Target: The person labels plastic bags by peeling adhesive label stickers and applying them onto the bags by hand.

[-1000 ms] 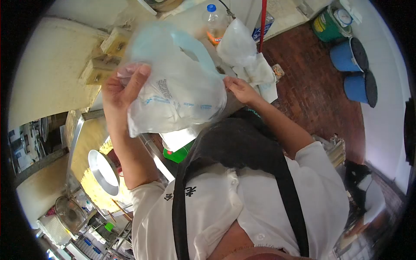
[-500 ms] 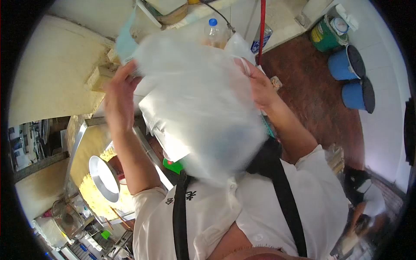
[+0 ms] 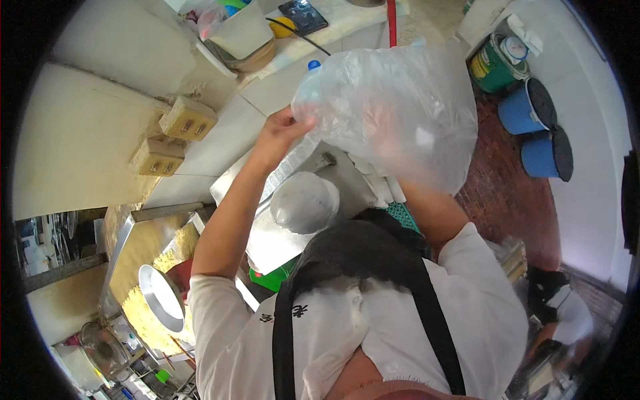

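Note:
A large translucent plastic bag [image 3: 433, 100] is held up in front of me, puffed out and partly blurred. My left hand [image 3: 281, 135] pinches its left edge between thumb and fingers. Through the plastic, my right hand [image 3: 383, 123] shows only as a faint smear, so its fingers cannot be made out; whether it is inside or behind the bag is unclear. Below the bag, a round whitish dome-shaped thing [image 3: 305, 202] rests on a pale metallic surface [image 3: 267, 243] close to my black apron [image 3: 363, 247].
Wall sockets [image 3: 189, 119] are at left. A metal bowl [image 3: 161, 298] sits among yellow noodle-like strands [image 3: 137, 310]. A blue-capped bottle [image 3: 314, 65] shows behind the bag. Blue buckets [image 3: 520, 110] and a green bucket [image 3: 490, 70] line the right wall. Another person [image 3: 567, 313] is at lower right.
The bag has moved up and right, away from my chest. My left hand has shifted right with it, and my right hand is now veiled by plastic. The round whitish thing has come into view.

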### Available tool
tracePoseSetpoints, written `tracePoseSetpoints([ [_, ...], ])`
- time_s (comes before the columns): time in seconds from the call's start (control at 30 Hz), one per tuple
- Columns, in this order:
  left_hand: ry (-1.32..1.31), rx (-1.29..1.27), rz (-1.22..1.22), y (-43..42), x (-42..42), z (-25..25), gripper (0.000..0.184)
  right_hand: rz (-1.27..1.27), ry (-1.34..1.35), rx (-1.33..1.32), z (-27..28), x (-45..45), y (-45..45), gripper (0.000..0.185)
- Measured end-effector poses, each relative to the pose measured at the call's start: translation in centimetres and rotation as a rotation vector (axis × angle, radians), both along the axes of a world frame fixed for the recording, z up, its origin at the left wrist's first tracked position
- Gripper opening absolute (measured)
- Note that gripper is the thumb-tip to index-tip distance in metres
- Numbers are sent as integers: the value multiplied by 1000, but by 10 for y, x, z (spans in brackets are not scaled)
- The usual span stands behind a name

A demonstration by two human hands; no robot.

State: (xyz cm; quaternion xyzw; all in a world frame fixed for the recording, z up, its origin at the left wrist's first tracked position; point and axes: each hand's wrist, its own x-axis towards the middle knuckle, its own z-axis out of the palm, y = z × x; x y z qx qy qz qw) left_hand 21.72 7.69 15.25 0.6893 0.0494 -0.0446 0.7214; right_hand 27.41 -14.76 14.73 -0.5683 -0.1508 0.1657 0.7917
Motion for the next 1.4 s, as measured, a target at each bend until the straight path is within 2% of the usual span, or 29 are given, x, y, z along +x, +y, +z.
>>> tracePoseSetpoints([
  [0.03, -14, 152, 105, -8, 12, -8, 27, -8, -13, -30, -4, 6, -5, 30],
  [0.13, -20, 792, 215, -8, 35, -11, 22, -40, -50, -107, -22, 22, -15, 29],
  [0.17, -340, 954, 232, 4, 47, -34, 26, -52, -70, -136, -30, 25, -18, 28],
  [0.27, -251, 959, 200, 8, 57, -73, 34, -116, -141, -241, -66, 37, -19, 27],
  [0.37, 72, 1096, -83, 8, 70, -111, 34, -199, -179, -370, -118, 59, -19, 26],
  [0.47, 97, 1110, -227, 16, 82, -163, 39, -266, -136, -555, -190, 88, -17, 23],
  [0.57, -220, 1403, -504, 19, 91, -219, 32, -249, -273, -851, -219, 109, -17, 21],
  [0.63, 51, 1418, -476, 2, 96, -230, 25, -121, -24, -726, -272, 130, -18, 34],
  [0.67, 182, 1421, -466, -6, 99, -236, 21, -64, 224, -525, -272, 130, -20, 37],
  [0.7, 197, 1413, -469, -8, 100, -250, 19, -45, 478, -339, -271, 130, -21, 40],
  [0.73, 212, 1408, -466, -6, 101, -268, 18, -22, 836, 2, -231, 119, -15, 41],
  [0.8, 178, 1343, -425, -9, 95, -276, 17, -6, 1047, 239, -241, 116, -13, 35],
  [0.83, 118, 1288, -382, -12, 94, -270, 19, -15, 904, 124, -297, 133, -12, 30],
  [0.87, 63, 1229, -335, -14, 94, -266, 20, -20, 760, 8, -329, 146, -13, 25],
  [0.93, 112, 1224, -422, -6, 95, -270, 24, -32, 105, -505, -318, 150, -24, 27],
  [1.0, 283, 1009, -496, 6, 91, -265, 28, -37, -13, -673, -287, 149, -32, 30],
  [1.07, 558, 574, -546, 11, 85, -214, 31, -47, 438, -512, -203, 122, -44, 33],
  [1.17, 692, 342, -368, 1, 70, -203, 39, 87, 582, -191, -208, 94, -68, 30],
  [1.2, 552, 352, -378, 7, 69, -227, 39, 63, 650, -140, -216, 86, -68, 30],
  [1.23, 413, 362, -387, 18, 68, -272, 40, 37, 719, -88, -227, 77, -66, 29],
  [1.27, 313, 424, -398, 19, 69, -282, 41, 9, 787, -34, -232, 68, -65, 29],
  [1.3, 213, 490, -403, 19, 71, -291, 41, -17, 845, -17, -198, 62, -59, 28],
  [1.37, 96, 722, -411, 4, 78, -261, 43, -95, 872, 30, -219, 61, -54, 27],
  [1.4, 70, 809, -413, 4, 78, -263, 42, -132, 887, 53, -230, 61, -51, 27],
])
